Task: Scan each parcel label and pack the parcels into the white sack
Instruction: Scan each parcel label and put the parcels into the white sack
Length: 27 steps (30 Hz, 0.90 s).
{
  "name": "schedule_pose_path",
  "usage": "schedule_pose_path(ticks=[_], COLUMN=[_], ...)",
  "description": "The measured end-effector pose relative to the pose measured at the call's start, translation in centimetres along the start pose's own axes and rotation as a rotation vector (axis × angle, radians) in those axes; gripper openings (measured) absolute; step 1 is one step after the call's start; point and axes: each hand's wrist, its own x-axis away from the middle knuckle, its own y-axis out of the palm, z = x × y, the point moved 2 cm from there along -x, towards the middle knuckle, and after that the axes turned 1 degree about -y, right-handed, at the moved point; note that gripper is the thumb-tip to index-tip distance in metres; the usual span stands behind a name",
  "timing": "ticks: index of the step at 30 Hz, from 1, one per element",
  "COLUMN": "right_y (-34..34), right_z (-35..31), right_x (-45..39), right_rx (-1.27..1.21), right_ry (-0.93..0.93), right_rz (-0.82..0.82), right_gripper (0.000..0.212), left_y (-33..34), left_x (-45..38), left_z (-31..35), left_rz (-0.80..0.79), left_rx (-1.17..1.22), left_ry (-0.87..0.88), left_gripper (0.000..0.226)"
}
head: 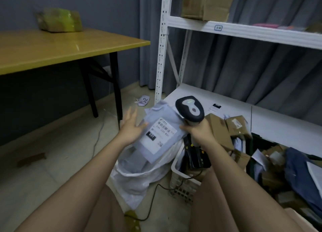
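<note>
Head view: the left hand (132, 125) is spread wide, fingers straight and apart, palm turned toward the grey parcel (157, 127); its fingertips reach the parcel's left edge, with nothing gripped. The right hand (198, 130) is curled round the handle of the scanner (190, 109), whose dark head with a pale top points up and away above the fist. The thumb of that same hand lies on the parcel's right edge; whether it pinches the parcel I cannot tell. The parcel is a flat mailer, tilted, with its white label (159, 135) facing up, a barcode near the top of it and a black tag printed 231 lower left. It sits between both hands, directly above the open mouth of the white sack (139, 177), which stands slumped on the floor with grey parcels already inside. Just right of the sack is a white crate (183, 179) holding dark items and a cable; further right lies a heap of cardboard boxes (219, 129) and blue mailers against the lower shelf (278, 123) of a white rack. At upper left stands a yellow table (61, 48) with a green-taped package (59, 20) on it. A paper slip (143, 100) marked with handwriting lies on the floor by the rack post
</note>
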Motion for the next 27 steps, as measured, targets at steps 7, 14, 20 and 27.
schedule_pose_path(ticks=[7, 14, 20, 27], right_y=[-0.3, -0.4, 0.8, 0.9], right_z=[0.2, 0.9, 2.2, 2.2], right_x=[-0.8, -0.1, 2.2, 3.2], right_rx=[-0.01, -0.129, -0.011, 0.056], right_ry=[-0.001, 0.207, 0.262, 0.202], right_rz=[0.043, 0.189, -0.052, -0.151], right_gripper=[0.037, 0.015, 0.014, 0.029], left_y=[2.6, 3.3, 4.9, 5.9], left_x=[-0.2, -1.7, -2.5, -3.4], left_z=[0.4, -1.0, -0.2, -0.5], left_rz=[-0.246, -0.064, 0.021, 0.018], left_rx=[0.153, 0.597, 0.779, 0.802], left_ry=[-0.011, -0.221, -0.322, -0.325], left_gripper=[0.025, 0.036, 0.04, 0.042])
